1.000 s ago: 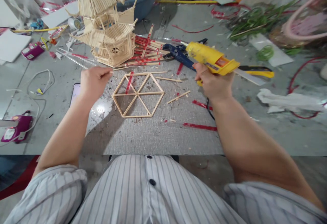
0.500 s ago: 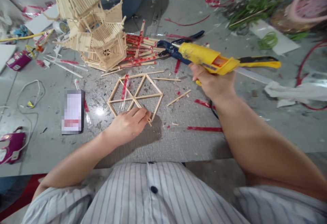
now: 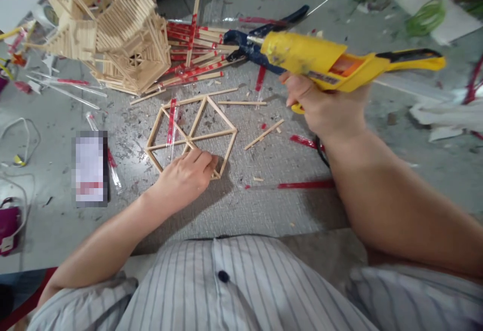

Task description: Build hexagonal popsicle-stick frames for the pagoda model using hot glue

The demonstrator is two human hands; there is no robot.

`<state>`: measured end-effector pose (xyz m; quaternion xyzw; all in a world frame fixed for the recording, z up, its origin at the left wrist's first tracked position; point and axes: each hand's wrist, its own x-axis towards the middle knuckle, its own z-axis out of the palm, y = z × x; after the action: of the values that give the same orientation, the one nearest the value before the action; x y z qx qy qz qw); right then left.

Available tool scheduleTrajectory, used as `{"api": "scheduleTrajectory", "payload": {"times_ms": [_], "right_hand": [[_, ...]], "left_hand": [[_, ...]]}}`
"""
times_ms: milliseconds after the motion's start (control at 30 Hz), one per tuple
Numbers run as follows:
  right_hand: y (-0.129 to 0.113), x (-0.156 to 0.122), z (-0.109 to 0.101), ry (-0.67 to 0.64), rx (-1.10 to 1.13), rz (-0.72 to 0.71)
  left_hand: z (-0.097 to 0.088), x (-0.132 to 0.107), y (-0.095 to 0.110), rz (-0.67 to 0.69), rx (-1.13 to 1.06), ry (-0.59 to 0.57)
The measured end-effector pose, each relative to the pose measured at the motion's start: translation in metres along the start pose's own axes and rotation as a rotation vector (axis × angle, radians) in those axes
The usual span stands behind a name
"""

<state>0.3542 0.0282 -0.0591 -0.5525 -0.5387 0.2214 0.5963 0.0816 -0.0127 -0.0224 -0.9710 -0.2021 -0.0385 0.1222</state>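
A hexagonal frame of thin wooden sticks (image 3: 221,113) with spokes meeting at its centre lies flat on the table. My left hand (image 3: 186,175) is closed over its near right part, fingertips pinching a wooden stick (image 3: 192,145) that runs from the centre toward the lower right corner. The fingers hide much of that stick. In my right hand (image 3: 328,104) is a yellow hot glue gun (image 3: 302,57), held above the table right of the frame, its metal nozzle pointing left. Loose sticks (image 3: 264,135) lie between the frame and my right hand.
A wooden stick model of a tiered tower (image 3: 132,44) stands at the back left. Beside it are bundled sticks with red tape (image 3: 199,49) and dark blue pliers (image 3: 256,54). A phone (image 3: 90,170) lies left of the frame. Red tape strips (image 3: 305,185) and scraps are scattered about.
The view has shifted closer. The held stick's end stuck out past the frame's lower right corner; now it lies within the outline. The glue gun stays raised in my right hand.
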Motion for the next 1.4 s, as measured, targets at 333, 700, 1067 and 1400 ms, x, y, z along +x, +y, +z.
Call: {"api": "scheduleTrajectory", "payload": {"times_ms": [333,700,1067,1400], "right_hand": [[0.0027,-0.0016,0.0021,0.019,-0.069,-0.054],[0.0022,-0.002,0.0021,0.033,-0.062,-0.056],[0.0,-0.0062,0.0032,0.057,-0.004,0.027],[-0.0019,-0.0057,0.0021,0.046,0.039,0.047]], "left_hand": [[0.0027,0.0017,0.0011,-0.007,-0.039,-0.089],[0.004,0.0023,0.0031,-0.019,-0.039,-0.106],[0.0029,-0.0001,0.005,-0.054,-0.086,-0.05],[0.0049,-0.0031,-0.0003,-0.02,-0.163,-0.077]]}}
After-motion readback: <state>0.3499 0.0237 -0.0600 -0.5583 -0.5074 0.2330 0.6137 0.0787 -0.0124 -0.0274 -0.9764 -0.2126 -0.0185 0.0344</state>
